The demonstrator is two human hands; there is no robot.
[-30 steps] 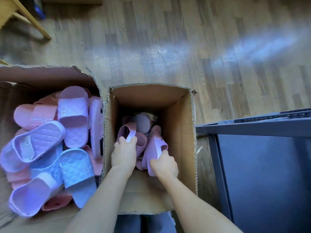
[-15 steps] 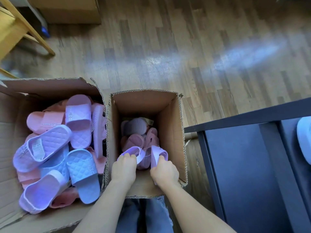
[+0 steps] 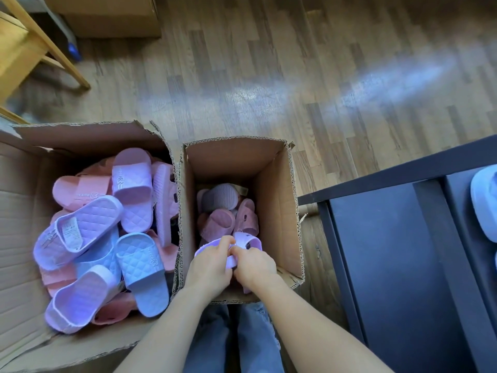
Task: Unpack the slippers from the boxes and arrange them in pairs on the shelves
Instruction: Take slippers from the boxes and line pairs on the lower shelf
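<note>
The left hand [image 3: 208, 265] and right hand [image 3: 254, 267] met knuckle to knuckle, fingers curled round two lilac foam slippers [image 3: 248, 242], just inside the near end of the tall brown cardboard box [image 3: 274, 189]. Beyond the grip lay pink slippers [image 3: 217, 223]. Left of it sat a wide cardboard box [image 3: 80, 135] of quilted slippers, and to the right a dark metal shelf [image 3: 390, 251].

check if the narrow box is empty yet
Not empty: several pink and lilac slippers lie in the narrow box, beyond the lilac pair the left hand and right hand grip.
</note>
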